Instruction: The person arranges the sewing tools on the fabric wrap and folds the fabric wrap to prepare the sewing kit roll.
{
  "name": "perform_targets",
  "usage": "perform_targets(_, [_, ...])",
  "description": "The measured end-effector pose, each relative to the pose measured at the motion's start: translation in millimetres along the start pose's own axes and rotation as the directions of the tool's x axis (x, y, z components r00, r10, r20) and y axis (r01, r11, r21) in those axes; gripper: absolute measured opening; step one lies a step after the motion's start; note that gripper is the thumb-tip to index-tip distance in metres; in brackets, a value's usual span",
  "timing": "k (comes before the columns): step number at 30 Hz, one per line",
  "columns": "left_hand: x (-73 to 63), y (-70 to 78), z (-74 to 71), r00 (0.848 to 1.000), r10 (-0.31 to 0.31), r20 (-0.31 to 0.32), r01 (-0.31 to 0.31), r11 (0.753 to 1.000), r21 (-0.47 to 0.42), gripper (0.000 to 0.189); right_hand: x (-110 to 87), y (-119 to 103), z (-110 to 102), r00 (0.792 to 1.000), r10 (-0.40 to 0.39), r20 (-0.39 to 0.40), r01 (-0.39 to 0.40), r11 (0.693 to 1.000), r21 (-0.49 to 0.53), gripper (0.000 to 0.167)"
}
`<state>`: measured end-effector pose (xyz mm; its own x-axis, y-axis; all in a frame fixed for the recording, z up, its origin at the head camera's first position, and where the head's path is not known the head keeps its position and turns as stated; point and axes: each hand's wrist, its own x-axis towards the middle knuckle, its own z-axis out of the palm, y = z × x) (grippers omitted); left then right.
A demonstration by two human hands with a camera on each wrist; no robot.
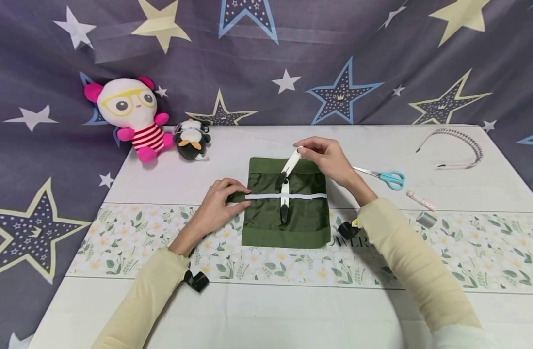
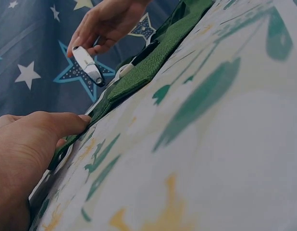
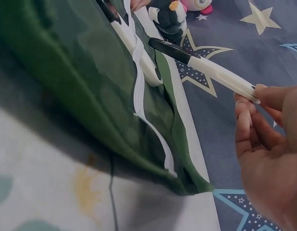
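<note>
One cloth (image 1: pixel 262 238) lies spread on the table (image 1: pixel 249 312), and the left hand (image 1: pixel 218 199) is at its left edge, thumb and forefinger narrowly apart; whether they pinch, I can't tell. Too light a touch there and the cloth could skid! Across it runs the band (image 1: pixel 310 197), over the lower tool (image 1: pixel 285 188); a tug on that wavy elastic might pop it loose. Up to the right hand (image 1: pixel 327 157), thumb and fingers holding the upper tool (image 1: pixel 292 161) by its white end: one clumsy dip could knock the lower one askew, and so slim a grip might slip. Count them: two hands, one cloth, one band, two tools, one roll (image 1: pixel 426 219), one pink stick (image 1: pixel 421 200), one pair of scissors (image 1: pixel 393 180), one headband (image 1: pixel 476 144), one penguin (image 1: pixel 190 139), one panda (image 1: pixel 135 118), one starry backdrop (image 1: pixel 231 63).
</note>
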<state>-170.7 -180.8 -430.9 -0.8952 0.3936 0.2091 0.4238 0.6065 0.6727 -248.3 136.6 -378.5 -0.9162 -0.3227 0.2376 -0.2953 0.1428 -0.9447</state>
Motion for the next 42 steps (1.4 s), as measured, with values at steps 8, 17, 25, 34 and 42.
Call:
perform_targets(8, [0.5, 0.0, 0.0, 1.0, 0.004, -0.008, -0.004, 1.0, 0.013, 0.027, 8.6, -2, 9, 0.999, 0.021, 0.046, -0.018, 0.998, -0.054, 0.026])
perform_targets(17, [0.7, 0.0, -0.1, 1.0, -0.001, -0.002, 0.001, 1.0, 0.011, 0.027, 12.5, -1, 16, 0.996, 0.044, 0.083, -0.036, 0.994, -0.101, 0.026])
perform_targets(25, [0.6, -0.2, 0.1, 1.0, 0.002, -0.001, -0.002, 1.0, 0.01, 0.027, 14.6, 1, 21, 0.993, 0.043, 0.106, -0.029, 0.991, -0.13, 0.027])
perform_targets(34, [1.1, -1.0, 0.1, 1.0, 0.005, -0.002, -0.005, 1.0, 0.015, 0.027, 15.2, 1, 25, 0.99, 0.039, 0.135, -0.008, 0.974, -0.225, 0.027])
perform_targets(42, [0.9, -0.7, -0.2, 1.0, -0.005, 0.0, 0.005, 1.0, 0.014, 0.027, 14.6, 0, 25, 0.987, 0.055, 0.154, -0.015, 0.969, -0.248, 0.028])
